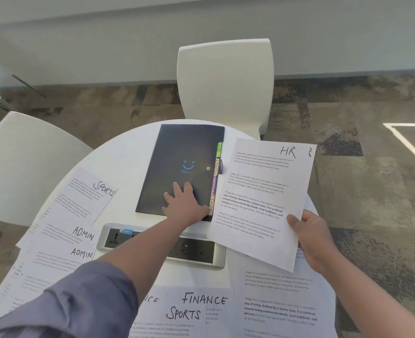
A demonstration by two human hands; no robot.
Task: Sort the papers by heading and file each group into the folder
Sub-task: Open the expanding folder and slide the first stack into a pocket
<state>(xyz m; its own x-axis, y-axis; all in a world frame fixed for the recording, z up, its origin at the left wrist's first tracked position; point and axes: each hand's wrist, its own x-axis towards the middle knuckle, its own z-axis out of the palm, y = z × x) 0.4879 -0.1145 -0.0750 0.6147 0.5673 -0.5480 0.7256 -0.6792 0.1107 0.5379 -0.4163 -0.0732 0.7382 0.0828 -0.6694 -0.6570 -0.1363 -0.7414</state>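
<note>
On the left of the round white worktop (128,152) lies a sheet headed SPORTS (87,198), tilted, and nearer than it two overlapping sheets headed ADMIN (62,242), the nearer one (55,264) partly under the blue sleeve (74,301) of the left arm. A power socket panel (162,247) is sunk into the middle of the worktop, and the left forearm passes over it.

Beyond the panel, at the far middle, lies the dark folder (177,167), closed and flat, a smile mark on its cover. Along its right edge show coloured index tabs (215,176), one green reading HR at the far end, ADMIN next; the nearer ones are hard to read. What the folder holds inside cannot be seen.

The left hand (185,206) is stretched forward and lies on the near right corner of the folder, fingers spread and mostly straight on the cover, thumb side near the tabbed edge.

At the near edge lie overlapping sheets headed FINANCE (204,300) and SPORTS (183,313).

On the right, the right hand (311,237) pinches the near right edge of a sheet headed HR (262,198), thumb on top, fingers curled under, holding it tilted just right of the folder. Another printed sheet (279,303) lies beneath it.
</note>
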